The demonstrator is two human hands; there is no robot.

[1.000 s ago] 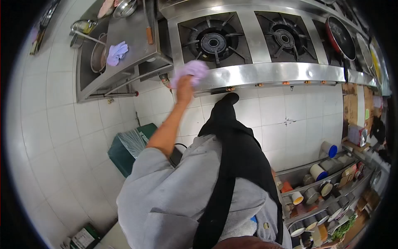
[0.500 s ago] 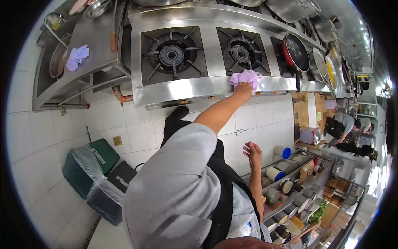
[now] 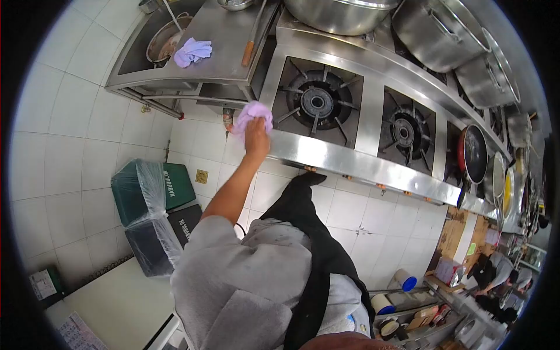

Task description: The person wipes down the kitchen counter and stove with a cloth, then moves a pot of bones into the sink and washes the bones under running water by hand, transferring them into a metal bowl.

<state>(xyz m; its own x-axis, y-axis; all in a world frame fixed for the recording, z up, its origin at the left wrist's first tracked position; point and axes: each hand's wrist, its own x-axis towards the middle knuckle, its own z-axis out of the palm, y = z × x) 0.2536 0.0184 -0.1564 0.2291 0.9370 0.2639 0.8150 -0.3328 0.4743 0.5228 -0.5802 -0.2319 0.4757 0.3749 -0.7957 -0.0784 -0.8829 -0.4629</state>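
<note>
My left hand is closed around a crumpled light purple cloth. The cloth is at the left front corner of the steel gas stove, in the gap beside the side table; whether it touches the stove edge I cannot tell. Two burners show on the stove, a left burner and a right burner, both with bare grates. A second purple cloth lies on the steel side table. My right hand is out of view.
Large steel pots stand behind the burners. A red frying pan rests at the stove's right. Green and black bins with plastic liners stand at left. A wooden-handled tool lies on the side table. Distant people are at right.
My left hand has carried the cloth leftward from the stove's front edge, between the burners, to its left corner. The view has shifted left, and my right hand has left it.
</note>
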